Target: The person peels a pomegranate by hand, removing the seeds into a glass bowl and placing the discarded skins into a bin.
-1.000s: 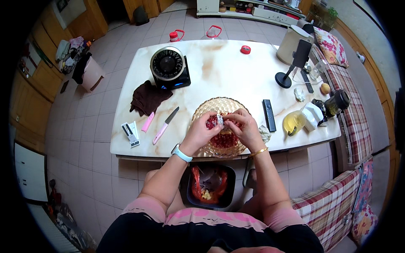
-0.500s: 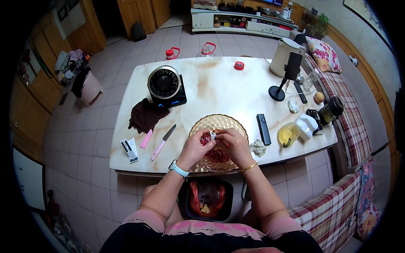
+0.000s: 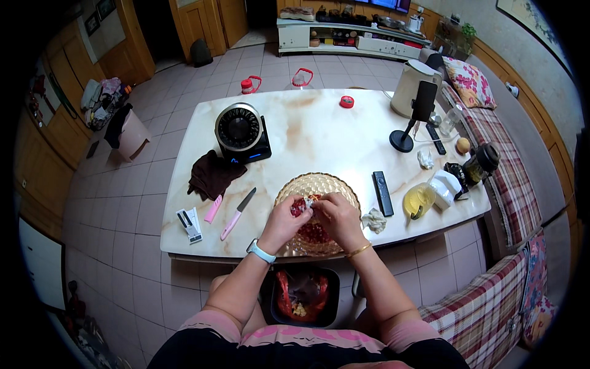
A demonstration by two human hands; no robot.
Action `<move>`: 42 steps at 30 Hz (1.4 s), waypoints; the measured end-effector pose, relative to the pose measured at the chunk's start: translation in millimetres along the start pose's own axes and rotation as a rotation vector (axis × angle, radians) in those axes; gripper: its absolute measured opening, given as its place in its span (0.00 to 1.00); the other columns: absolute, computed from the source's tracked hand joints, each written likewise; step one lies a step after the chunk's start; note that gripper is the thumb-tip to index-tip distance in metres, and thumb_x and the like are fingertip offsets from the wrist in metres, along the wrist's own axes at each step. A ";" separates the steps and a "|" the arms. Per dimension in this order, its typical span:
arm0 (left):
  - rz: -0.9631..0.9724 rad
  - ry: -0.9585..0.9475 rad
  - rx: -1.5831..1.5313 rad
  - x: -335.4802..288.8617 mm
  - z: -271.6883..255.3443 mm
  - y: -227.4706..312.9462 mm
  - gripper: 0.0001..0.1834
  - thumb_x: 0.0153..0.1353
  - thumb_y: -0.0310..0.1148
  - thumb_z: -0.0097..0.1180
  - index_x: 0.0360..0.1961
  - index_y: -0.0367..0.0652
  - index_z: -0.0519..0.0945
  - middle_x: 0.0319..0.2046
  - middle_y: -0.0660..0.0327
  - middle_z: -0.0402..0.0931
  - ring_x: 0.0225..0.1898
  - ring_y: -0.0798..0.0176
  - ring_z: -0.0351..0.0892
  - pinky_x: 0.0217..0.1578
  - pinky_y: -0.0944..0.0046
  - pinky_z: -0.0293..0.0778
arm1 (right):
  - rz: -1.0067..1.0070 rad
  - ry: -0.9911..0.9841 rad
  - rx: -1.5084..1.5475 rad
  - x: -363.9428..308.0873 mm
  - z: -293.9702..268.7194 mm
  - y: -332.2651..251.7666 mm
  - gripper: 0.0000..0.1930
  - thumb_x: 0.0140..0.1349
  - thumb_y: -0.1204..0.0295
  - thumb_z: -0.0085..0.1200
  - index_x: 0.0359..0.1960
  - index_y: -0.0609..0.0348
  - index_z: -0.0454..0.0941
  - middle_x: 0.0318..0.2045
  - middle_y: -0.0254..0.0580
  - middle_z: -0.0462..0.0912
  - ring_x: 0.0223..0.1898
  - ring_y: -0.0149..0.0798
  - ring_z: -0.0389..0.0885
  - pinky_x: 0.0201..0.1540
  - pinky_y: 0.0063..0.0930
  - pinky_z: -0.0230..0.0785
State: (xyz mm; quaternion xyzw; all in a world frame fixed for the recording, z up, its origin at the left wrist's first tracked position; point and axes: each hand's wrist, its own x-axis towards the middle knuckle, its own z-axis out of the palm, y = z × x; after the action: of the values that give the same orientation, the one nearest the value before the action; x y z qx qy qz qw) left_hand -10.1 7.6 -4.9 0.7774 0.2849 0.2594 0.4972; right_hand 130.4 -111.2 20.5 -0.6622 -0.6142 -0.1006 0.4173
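Observation:
Above a gold, scalloped glass plate (image 3: 326, 180), my left hand (image 3: 283, 222) grips a pomegranate piece (image 3: 298, 208) with red seeds and pale membrane showing. My right hand (image 3: 339, 221) is closed, its thumb and fingertips pinched at the pale edge of the same piece; the exact contact is too small to make out. Loose pomegranate seeds (image 3: 314, 233) lie on the plate beneath both hands. Part of the plate is hidden by my hands and wrists.
Left on the table lie a pink-handled knife (image 3: 238, 213), pink sheath (image 3: 213, 209), brown cloth (image 3: 215, 174) and black appliance (image 3: 241, 132). To the right are a remote (image 3: 382, 194), crumpled tissue (image 3: 373, 220), yellow cup (image 3: 419, 200) and phone stand (image 3: 402, 140). Below the edge stands a lined bin (image 3: 334, 295).
My right fingers have shifted slightly left and closer to my left hand at the pomegranate piece. The left hand keeps its hold. The whole view has tilted a little upward.

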 end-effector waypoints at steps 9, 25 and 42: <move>-0.001 0.081 0.002 6.3 -9.5 -6.6 0.23 0.59 0.37 0.66 0.50 0.33 0.78 0.37 0.49 0.84 0.38 0.59 0.85 0.42 0.62 0.79 | 0.260 0.024 0.110 -9.2 2.7 30.4 0.08 0.54 0.85 0.62 0.33 0.63 0.78 0.32 0.42 0.80 0.31 0.40 0.83 0.32 0.28 0.77; -0.004 -0.055 -0.137 4.0 -9.7 1.3 0.22 0.61 0.29 0.65 0.55 0.34 0.75 0.43 0.58 0.81 0.44 0.69 0.80 0.48 0.67 0.77 | 0.253 -0.038 0.149 -0.3 -1.8 11.1 0.11 0.58 0.71 0.65 0.43 0.56 0.85 0.36 0.44 0.82 0.32 0.41 0.84 0.36 0.33 0.77; 0.084 -0.094 -0.027 -2.3 -8.8 12.3 0.23 0.60 0.31 0.62 0.56 0.37 0.74 0.44 0.57 0.80 0.45 0.67 0.79 0.48 0.65 0.76 | 0.576 -0.117 0.519 -12.2 14.8 29.9 0.14 0.70 0.65 0.56 0.48 0.63 0.83 0.37 0.46 0.88 0.33 0.36 0.85 0.39 0.29 0.76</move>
State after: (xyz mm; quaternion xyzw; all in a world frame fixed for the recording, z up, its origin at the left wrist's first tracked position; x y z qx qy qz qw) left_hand -15.5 7.3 9.4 0.7932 0.2250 0.2469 0.5091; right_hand 148.8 -107.0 -9.5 -0.6848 -0.4309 0.2172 0.5461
